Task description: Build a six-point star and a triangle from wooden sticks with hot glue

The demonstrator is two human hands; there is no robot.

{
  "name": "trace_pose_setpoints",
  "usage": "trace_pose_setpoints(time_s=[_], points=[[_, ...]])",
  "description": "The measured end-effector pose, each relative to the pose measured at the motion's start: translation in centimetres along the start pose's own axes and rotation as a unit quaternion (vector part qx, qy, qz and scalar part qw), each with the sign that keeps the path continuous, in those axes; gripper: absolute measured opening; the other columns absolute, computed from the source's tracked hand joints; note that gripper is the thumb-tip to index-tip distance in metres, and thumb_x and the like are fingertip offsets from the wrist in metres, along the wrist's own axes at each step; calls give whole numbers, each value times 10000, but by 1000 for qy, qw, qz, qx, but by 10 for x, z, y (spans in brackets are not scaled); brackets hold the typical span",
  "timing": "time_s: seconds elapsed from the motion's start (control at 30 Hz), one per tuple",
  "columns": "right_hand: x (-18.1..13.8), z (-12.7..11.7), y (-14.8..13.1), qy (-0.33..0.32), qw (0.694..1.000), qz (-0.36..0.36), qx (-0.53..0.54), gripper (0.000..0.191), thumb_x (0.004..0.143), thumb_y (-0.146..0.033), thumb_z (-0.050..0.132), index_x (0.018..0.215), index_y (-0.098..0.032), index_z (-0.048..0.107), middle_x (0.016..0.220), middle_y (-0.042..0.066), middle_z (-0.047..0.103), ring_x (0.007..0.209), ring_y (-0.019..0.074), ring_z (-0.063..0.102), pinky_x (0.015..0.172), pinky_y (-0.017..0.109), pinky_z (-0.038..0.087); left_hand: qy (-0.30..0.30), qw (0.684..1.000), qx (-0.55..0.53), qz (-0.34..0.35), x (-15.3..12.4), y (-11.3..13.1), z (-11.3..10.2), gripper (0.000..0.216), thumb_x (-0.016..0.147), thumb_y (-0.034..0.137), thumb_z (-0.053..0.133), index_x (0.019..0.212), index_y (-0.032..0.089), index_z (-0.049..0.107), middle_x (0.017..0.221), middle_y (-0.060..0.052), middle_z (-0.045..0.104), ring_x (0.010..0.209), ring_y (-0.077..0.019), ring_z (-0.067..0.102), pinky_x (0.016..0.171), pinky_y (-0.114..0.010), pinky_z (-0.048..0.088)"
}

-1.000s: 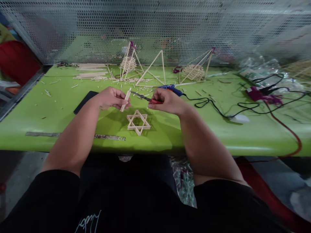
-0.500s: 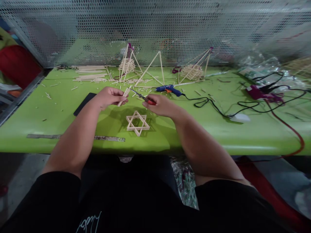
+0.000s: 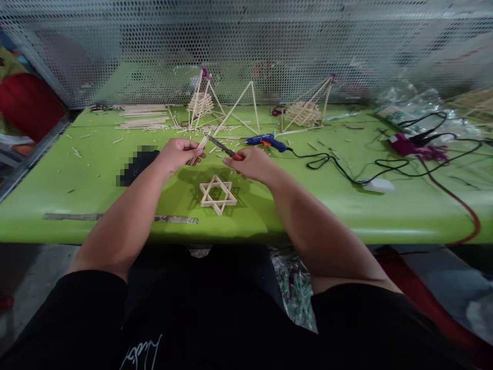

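My left hand (image 3: 186, 153) pinches a few thin wooden sticks (image 3: 201, 147) that slant up to the right. My right hand (image 3: 246, 162) is wrapped round the red handles of a pair of scissors (image 3: 223, 147). The scissors' blades point up and left, and their tips meet the upper end of the sticks. Just below both hands, a six-pointed star made of sticks (image 3: 217, 202) lies on the green table (image 3: 265, 216).
Behind my hands are a blue glue gun (image 3: 267, 141) with a black cord, stick frames (image 3: 251, 95) and loose sticks (image 3: 142, 123). A metal ruler (image 3: 177, 220) lies near the front edge. Plastic wrap (image 3: 423, 105) lies at the right, before a mesh screen (image 3: 292, 46).
The scissors' blades have come to the upper end of the sticks and look closer together. My left hand has shifted slightly to the right.
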State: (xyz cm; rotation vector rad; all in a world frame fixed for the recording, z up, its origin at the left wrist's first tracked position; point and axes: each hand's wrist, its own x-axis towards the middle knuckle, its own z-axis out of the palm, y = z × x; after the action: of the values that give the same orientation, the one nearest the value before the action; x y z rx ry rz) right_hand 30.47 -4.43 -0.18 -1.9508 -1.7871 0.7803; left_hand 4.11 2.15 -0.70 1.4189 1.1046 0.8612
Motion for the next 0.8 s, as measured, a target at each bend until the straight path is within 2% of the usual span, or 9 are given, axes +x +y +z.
trace_pose_setpoints(time_s=[0.2, 0.4, 0.6, 0.8], points=[[5, 4, -5, 1, 1000, 23, 14, 436, 1023, -639, 884, 877, -256, 736, 718, 47, 636, 709, 252, 628, 673, 387, 488, 5, 1000, 23, 3, 5, 5, -5, 179, 931, 191, 1022, 910, 147, 849, 975, -127, 906, 721, -158, 782, 773, -336, 645], [6, 6, -9, -6, 999, 43, 18, 354, 1080, -485, 848, 860, -241, 718, 722, 32, 635, 698, 219, 615, 695, 361, 489, 0, 999, 52, -8, 9, 11, -13, 151, 896, 155, 1022, 859, 152, 876, 920, -127, 896, 687, -152, 741, 759, -334, 639], [6, 7, -15, -17, 998, 54, 18, 353, 1101, -486, 819, 863, -238, 738, 703, 29, 646, 650, 207, 615, 681, 358, 485, -1, 997, 76, -20, 12, 11, -20, 144, 884, 156, 1026, 825, 190, 899, 874, -107, 885, 708, -160, 748, 754, -317, 633], [10, 9, -20, -21, 998, 60, 14, 358, 1088, -506, 826, 868, -231, 759, 690, 35, 667, 652, 214, 643, 659, 345, 480, -7, 997, 62, -35, 12, 10, -26, 176, 870, 205, 1068, 844, 180, 895, 919, -124, 883, 719, -171, 777, 831, -375, 686]])
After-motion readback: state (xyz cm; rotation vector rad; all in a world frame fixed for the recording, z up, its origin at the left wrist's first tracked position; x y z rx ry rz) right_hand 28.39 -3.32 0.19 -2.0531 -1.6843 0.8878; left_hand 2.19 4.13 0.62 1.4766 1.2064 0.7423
